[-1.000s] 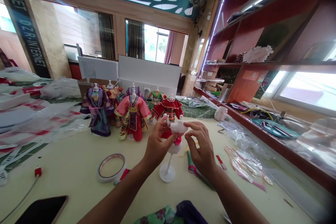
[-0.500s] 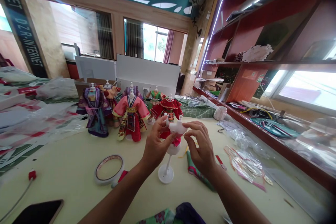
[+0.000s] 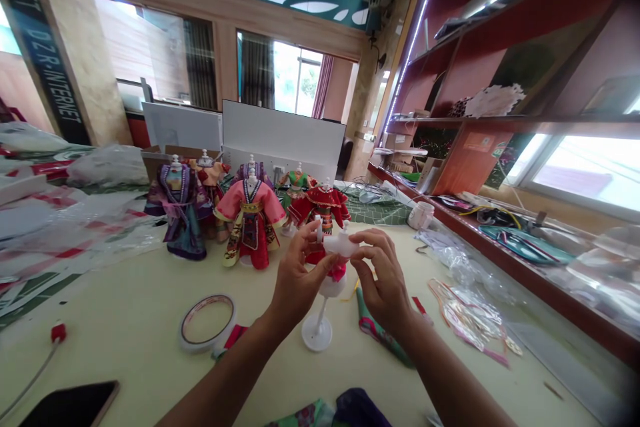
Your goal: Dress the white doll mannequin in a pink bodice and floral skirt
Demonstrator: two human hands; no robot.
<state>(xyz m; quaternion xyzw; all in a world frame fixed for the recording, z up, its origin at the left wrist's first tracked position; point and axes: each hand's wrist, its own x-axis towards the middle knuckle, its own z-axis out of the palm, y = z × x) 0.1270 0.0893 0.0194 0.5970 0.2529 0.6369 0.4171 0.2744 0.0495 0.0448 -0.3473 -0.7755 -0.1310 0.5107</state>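
Observation:
A small white doll mannequin (image 3: 336, 283) stands upright on a round white base, with pinkish-red cloth (image 3: 337, 271) about its waist. My left hand (image 3: 299, 271) is closed at its chest from the left, thumb against white material stretched across the front. A small white upright piece (image 3: 319, 229) sticks up at the left fingertips; its kind is unclear. On the other side, my right hand (image 3: 383, 271) has thumb and fingertips bent against the mannequin's upper body, pinching at its edge. Behind the hands stand several mannequins in costumes, including a pink robe (image 3: 250, 213) and a red dress (image 3: 325, 203).
A tape roll (image 3: 183, 330) lies left of the base, and a phone (image 3: 70, 407) near the front left. Folded green cloth (image 3: 383, 333) is under my right forearm. Bagged cords (image 3: 473, 317) lie at right. Patterned fabric (image 3: 305, 413) lies at the front edge.
Both hands stay at the mannequin's chest with almost the same grip. The view has shifted very slightly; nothing else has visibly moved.

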